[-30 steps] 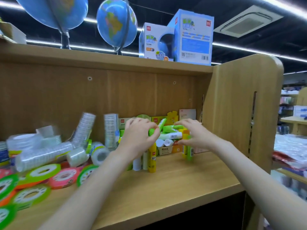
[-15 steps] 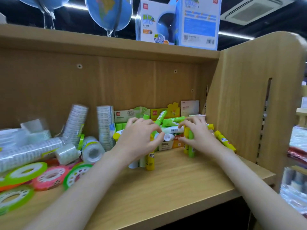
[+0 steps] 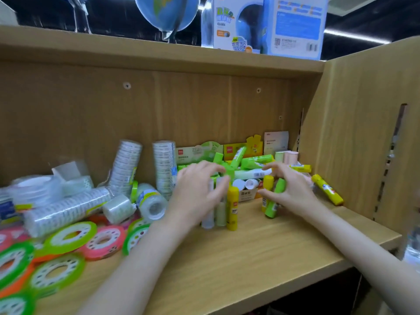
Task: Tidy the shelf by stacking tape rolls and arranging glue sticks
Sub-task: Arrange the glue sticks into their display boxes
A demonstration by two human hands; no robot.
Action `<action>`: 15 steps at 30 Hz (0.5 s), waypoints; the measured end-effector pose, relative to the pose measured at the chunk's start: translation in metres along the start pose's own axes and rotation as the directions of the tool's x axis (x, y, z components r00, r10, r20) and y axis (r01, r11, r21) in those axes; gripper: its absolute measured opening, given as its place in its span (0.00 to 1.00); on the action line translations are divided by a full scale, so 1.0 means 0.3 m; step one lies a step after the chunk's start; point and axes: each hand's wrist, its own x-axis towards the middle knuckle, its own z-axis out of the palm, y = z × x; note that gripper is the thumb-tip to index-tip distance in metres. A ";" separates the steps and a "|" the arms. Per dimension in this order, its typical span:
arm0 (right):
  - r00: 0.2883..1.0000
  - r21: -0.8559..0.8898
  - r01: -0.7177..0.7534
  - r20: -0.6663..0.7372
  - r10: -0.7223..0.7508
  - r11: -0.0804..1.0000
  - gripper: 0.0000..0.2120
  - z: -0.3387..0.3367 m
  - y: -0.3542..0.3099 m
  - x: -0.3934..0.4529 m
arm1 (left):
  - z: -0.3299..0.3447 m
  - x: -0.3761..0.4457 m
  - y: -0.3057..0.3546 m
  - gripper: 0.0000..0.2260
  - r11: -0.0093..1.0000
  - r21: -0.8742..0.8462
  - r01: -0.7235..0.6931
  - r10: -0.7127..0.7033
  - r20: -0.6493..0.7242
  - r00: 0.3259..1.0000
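Observation:
Glue sticks lie in a jumble (image 3: 252, 164) at the back right of the wooden shelf (image 3: 227, 264). My left hand (image 3: 197, 194) curls over a small upright group: white, pale green and a yellow glue stick (image 3: 233, 210). My right hand (image 3: 295, 192) curls round an upright green glue stick (image 3: 273, 205) with a yellow one beside it. Another yellow stick (image 3: 327, 189) leans against the right side panel. On the left are clear tape stacks, one lying (image 3: 63, 210) and one upright (image 3: 163, 164), plus flat green (image 3: 70, 234) and pink (image 3: 104, 242) rolls.
Product boxes (image 3: 197, 151) line the shelf's back wall behind the glue sticks. A wooden side panel (image 3: 363, 133) closes the right end. A globe (image 3: 166, 12) and globe boxes (image 3: 268, 23) stand on the shelf above. Bare board lies in front of my hands.
The view has moved closer and lower. My hands have dropped from the top of the pile to the upright sticks at its front.

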 end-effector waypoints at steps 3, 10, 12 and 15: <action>0.999 -0.090 0.015 -0.035 -0.018 0.996 0.24 0.003 -0.038 -0.023 | -0.070 -0.015 -0.038 0.15 0.978 -0.192 0.085 -0.103 -0.084 0.991; 0.994 -0.079 0.033 -0.098 -0.041 0.996 0.17 0.031 -0.130 -0.092 | -0.047 -0.053 -0.030 0.21 0.994 -0.080 0.081 -0.079 0.018 0.997; 0.994 -0.073 0.032 -0.102 -0.039 0.997 0.15 0.032 -0.128 -0.092 | -0.036 -0.048 -0.021 0.28 0.999 -0.021 0.024 -0.023 0.025 0.999; 0.992 -0.036 -0.009 -0.124 0.004 0.999 0.14 0.022 -0.104 -0.089 | -0.019 -0.046 0.001 0.28 0.989 0.109 -0.095 0.088 0.068 0.994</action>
